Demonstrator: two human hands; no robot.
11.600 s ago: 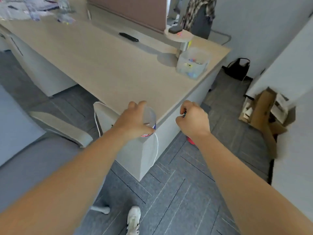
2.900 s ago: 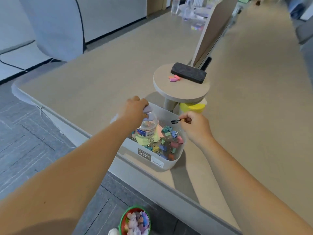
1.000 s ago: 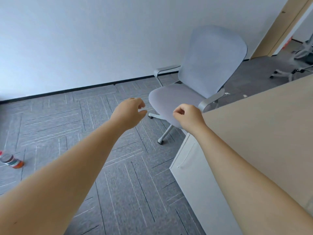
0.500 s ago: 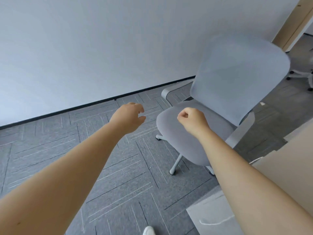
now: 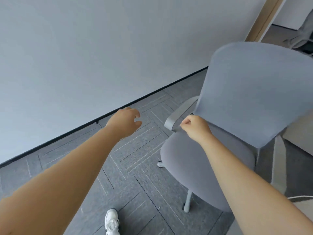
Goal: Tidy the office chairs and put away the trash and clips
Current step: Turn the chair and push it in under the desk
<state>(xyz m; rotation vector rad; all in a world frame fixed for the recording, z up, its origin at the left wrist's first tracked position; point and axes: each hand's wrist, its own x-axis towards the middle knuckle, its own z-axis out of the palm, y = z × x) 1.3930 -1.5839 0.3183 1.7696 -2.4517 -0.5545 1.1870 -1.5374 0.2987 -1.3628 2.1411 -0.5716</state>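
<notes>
Office chair stands turned from the bench, so I reach: left hand loose, right hand fisted, both empty.

Open carpet floor lies under left hand; wall bounds far side. Office chair blocks right hand's path rightward.

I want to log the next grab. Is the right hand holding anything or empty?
Empty, as far as shows: the right hand is curled into a fist over the office chair, apart from its armrest, with nothing visible in its grip.
</notes>
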